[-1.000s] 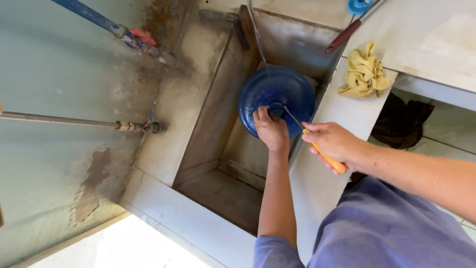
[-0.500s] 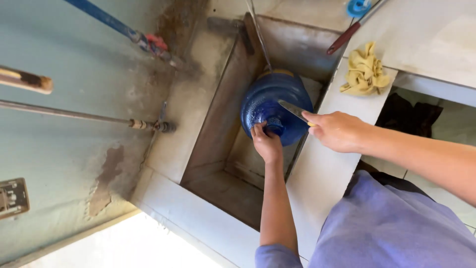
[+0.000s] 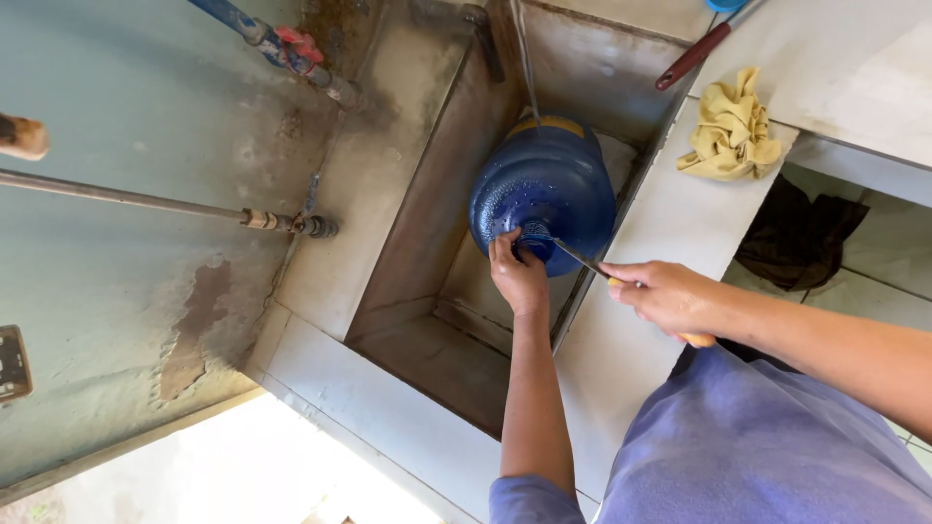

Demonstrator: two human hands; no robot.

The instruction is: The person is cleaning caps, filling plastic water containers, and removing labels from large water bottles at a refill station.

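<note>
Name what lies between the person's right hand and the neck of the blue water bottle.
In the head view, a knife blade spans the gap from the right hand to the blue water bottle; the left hand grips its neck.

Glossy blue plastic jug (image 3: 544, 189), rough stained concrete basin (image 3: 417, 243), crumpled yellow cloth (image 3: 730, 128), shiny metal knife blade (image 3: 580, 258).
</note>
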